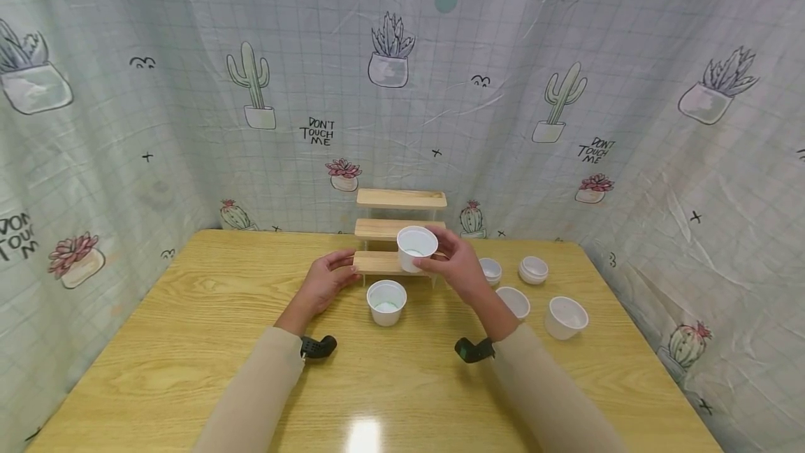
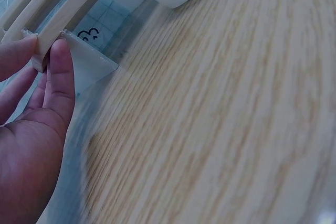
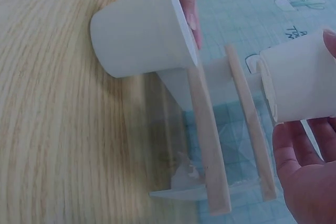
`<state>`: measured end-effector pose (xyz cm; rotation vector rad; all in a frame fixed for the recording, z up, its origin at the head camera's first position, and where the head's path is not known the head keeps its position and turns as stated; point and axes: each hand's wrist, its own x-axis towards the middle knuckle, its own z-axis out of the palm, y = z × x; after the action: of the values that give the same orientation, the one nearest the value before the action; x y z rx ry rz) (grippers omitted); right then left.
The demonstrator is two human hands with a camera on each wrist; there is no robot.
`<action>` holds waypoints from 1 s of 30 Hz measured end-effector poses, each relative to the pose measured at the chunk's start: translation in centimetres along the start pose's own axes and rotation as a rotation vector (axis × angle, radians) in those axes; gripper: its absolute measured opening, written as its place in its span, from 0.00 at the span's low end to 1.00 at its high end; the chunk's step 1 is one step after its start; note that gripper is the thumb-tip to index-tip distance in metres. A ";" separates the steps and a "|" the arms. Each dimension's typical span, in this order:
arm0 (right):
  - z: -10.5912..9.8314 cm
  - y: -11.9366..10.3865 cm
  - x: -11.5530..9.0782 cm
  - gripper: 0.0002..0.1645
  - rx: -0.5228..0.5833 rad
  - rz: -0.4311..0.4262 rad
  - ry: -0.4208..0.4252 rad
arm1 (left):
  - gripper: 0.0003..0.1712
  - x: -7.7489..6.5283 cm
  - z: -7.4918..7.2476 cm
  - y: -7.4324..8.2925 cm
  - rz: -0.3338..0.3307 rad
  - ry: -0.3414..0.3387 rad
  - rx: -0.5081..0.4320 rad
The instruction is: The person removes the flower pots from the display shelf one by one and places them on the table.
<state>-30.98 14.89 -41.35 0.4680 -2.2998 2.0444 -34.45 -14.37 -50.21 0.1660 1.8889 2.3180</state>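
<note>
A three-tier rack with light wooden boards [image 1: 376, 262] and clear side supports stands near the back of the table. My left hand [image 1: 325, 281] pinches the left end of its lowest board between thumb and fingers, as the left wrist view shows up close [image 2: 31, 150]. In my right hand [image 1: 458, 264] is a white plastic cup [image 1: 411, 240], held upright by its sides over the right part of the lowest tier; whether its base touches the board I cannot tell. Another white cup [image 1: 386, 306] stands on the table before the rack.
Right of the rack sit white bowls [image 1: 533, 270], a smaller-looking white one [image 1: 490, 270] beside them, and two white cups, one [image 1: 513, 301] partly behind my right forearm, the other [image 1: 566, 317] further right. A patterned curtain [image 1: 302, 75] surrounds the wooden table [image 1: 207, 313].
</note>
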 end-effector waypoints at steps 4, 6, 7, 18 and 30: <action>0.0 0.0 0.5 0.39 0.001 -0.023 -0.014 | 0.32 0.0 -0.1 0.0 0.001 -0.003 -0.002; 0.1 -0.1 0.7 0.38 0.007 -0.023 -0.020 | 0.31 0.0 -0.1 0.0 0.001 -0.006 0.000; 0.1 -0.1 0.9 0.39 0.007 -0.020 -0.020 | 0.31 0.0 0.0 0.0 -0.001 -0.003 -0.003; 0.7 -0.5 2.4 0.41 0.025 -0.010 -0.025 | 0.31 -0.2 0.1 0.3 0.005 -0.007 0.001; 1.5 -1.0 3.6 0.39 0.021 -0.044 -0.033 | 0.31 -0.2 -0.1 0.2 0.003 -0.009 0.004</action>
<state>-33.90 12.59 -39.82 0.5517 -2.2669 2.0585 -34.32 -14.49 -50.05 0.1791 1.8906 2.3120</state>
